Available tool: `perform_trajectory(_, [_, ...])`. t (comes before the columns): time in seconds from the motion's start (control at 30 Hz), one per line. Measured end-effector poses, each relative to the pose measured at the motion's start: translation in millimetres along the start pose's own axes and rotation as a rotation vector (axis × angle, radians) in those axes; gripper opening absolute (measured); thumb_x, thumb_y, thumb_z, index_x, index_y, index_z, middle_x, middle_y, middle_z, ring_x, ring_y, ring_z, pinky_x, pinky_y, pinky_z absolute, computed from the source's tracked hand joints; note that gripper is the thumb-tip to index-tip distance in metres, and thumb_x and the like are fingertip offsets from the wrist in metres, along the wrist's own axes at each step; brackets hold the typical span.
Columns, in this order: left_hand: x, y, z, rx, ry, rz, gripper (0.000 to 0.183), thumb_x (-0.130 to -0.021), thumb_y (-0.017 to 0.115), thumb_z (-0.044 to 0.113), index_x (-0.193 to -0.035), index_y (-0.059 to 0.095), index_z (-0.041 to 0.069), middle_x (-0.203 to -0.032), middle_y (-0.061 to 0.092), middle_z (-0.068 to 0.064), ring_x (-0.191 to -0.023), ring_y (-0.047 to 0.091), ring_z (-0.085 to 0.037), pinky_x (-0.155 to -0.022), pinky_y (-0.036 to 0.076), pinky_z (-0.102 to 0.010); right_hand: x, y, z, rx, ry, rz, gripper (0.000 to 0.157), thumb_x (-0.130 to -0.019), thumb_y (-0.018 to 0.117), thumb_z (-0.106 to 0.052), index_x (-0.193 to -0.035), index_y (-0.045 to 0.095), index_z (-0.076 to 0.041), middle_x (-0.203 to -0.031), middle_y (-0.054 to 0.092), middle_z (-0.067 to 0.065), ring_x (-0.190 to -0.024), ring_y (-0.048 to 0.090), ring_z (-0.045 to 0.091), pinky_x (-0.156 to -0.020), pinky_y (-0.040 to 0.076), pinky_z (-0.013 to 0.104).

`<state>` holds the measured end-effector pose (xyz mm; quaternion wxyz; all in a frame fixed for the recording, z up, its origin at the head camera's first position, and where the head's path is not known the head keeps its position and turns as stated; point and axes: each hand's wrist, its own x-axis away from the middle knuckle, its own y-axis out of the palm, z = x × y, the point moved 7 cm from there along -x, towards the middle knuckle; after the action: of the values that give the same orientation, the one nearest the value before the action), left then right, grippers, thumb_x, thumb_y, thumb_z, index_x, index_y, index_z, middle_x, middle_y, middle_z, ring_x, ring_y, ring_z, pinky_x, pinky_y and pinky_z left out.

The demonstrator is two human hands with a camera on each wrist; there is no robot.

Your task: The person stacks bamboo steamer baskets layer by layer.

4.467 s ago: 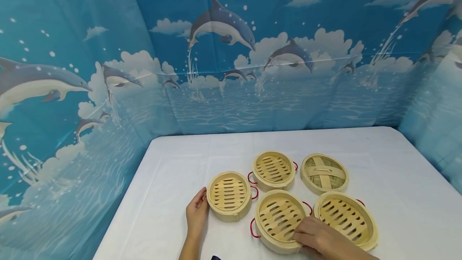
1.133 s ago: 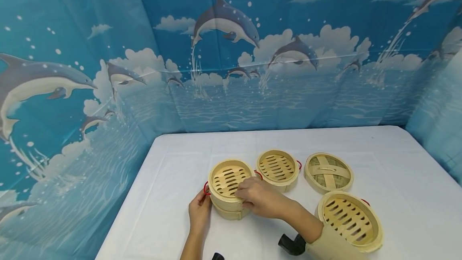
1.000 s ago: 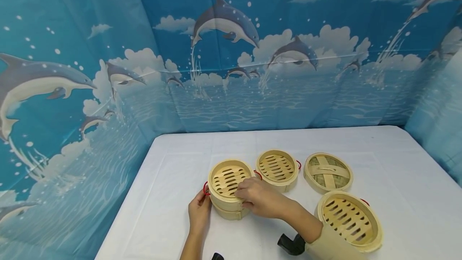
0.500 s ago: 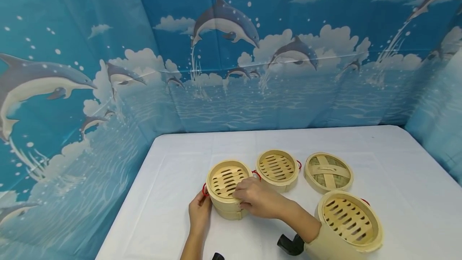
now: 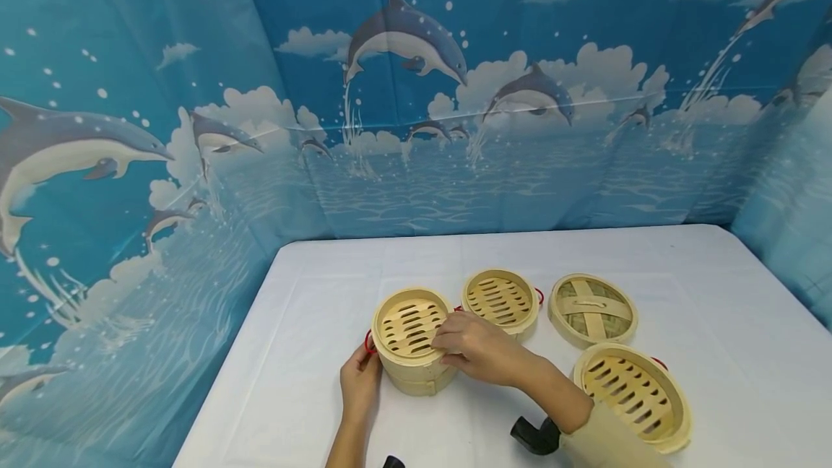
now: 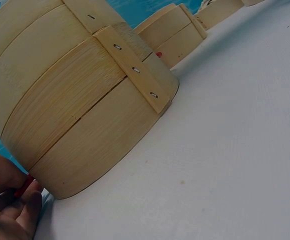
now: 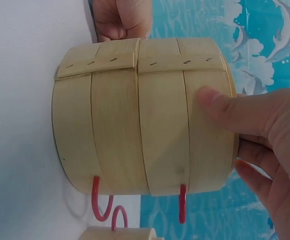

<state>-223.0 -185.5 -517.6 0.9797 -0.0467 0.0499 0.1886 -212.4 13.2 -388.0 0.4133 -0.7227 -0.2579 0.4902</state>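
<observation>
Two round bamboo steamer baskets stand stacked at the left of the table, the upper basket (image 5: 408,323) squarely over the lower basket (image 5: 416,384). My right hand (image 5: 484,352) pinches the upper one's rim from the right. In the right wrist view, its thumb (image 7: 220,102) lies on the outer wall and the other fingers reach over the rim. At the stack's left side my left hand (image 5: 360,381) is low against the lower basket. The left wrist view shows its fingers pinching a red loop handle (image 6: 24,186) there. Slots show in the upper basket's floor.
Behind the stack sits another slotted basket (image 5: 499,298) with red handles. A woven bamboo lid (image 5: 591,309) lies right of it, and a further basket (image 5: 632,396) stands at the front right. A dolphin-print curtain (image 5: 403,193) hangs behind the white table (image 5: 260,410).
A basket from the middle front now sits on the left one, brought there by my right hand. Lately it has settled flush with the lower basket, and the right hand has shifted slightly right.
</observation>
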Motion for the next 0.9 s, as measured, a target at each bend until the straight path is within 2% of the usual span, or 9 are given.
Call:
perform_trajectory(0.2, [0.3, -0.5, 3.4, 0.019, 0.008, -0.005, 0.027, -0.087, 0.056, -0.006, -0.112, 0.059, -0.013, -0.110, 0.061, -0.024, -0.092, 0.058, -0.007, -0.077, 0.047, -0.014, 2, 1.5, -3, -0.020, -0.024, 0.039, 0.020, -0.074, 0.077, -0.013, -0.092, 0.069, -0.011, -0.091, 0.062, -0.004, -0.088, 0.056, 0.010, -0.081, 0.047, 0.026])
perform_trajectory(0.43, [8.7, 0.3, 33.2, 0.018, 0.026, -0.016, 0.027, -0.085, 0.052, -0.011, -0.111, 0.055, -0.019, -0.112, 0.056, -0.031, -0.094, 0.057, -0.008, -0.079, 0.046, -0.013, 3, 2.5, -5, -0.043, -0.037, 0.076, 0.019, -0.074, 0.076, -0.013, -0.091, 0.068, -0.009, -0.090, 0.061, -0.003, -0.087, 0.055, 0.010, -0.082, 0.046, 0.025])
perform_trajectory(0.57, [11.2, 0.5, 39.1, 0.017, 0.018, -0.010, 0.027, -0.086, 0.052, -0.010, -0.111, 0.055, -0.019, -0.113, 0.056, -0.031, -0.094, 0.056, -0.006, -0.079, 0.045, -0.012, 4, 4.6, -5, -0.050, -0.023, 0.086, 0.019, -0.074, 0.076, -0.013, -0.091, 0.068, -0.008, -0.091, 0.061, -0.003, -0.088, 0.055, 0.011, -0.084, 0.045, 0.025])
perform_trajectory(0.73, [10.5, 0.7, 37.2, 0.005, 0.024, -0.015, 0.026, -0.086, 0.052, -0.010, -0.111, 0.055, -0.019, -0.112, 0.057, -0.030, -0.095, 0.058, -0.011, -0.079, 0.046, -0.012, 6, 6.5, -6, -0.040, -0.010, 0.104, 0.020, -0.074, 0.076, -0.013, -0.091, 0.067, -0.008, -0.090, 0.060, -0.004, -0.089, 0.055, 0.012, -0.084, 0.045, 0.024])
perform_trajectory(0.9, [6.1, 0.6, 24.4, 0.014, 0.019, -0.009, 0.027, -0.086, 0.052, -0.010, -0.111, 0.056, -0.018, -0.111, 0.057, -0.030, -0.095, 0.058, -0.013, -0.078, 0.046, -0.013, 6, 5.8, -8, -0.009, -0.004, 0.128, 0.021, -0.072, 0.077, -0.014, -0.090, 0.067, -0.008, -0.089, 0.060, -0.005, -0.087, 0.055, 0.011, -0.082, 0.045, 0.025])
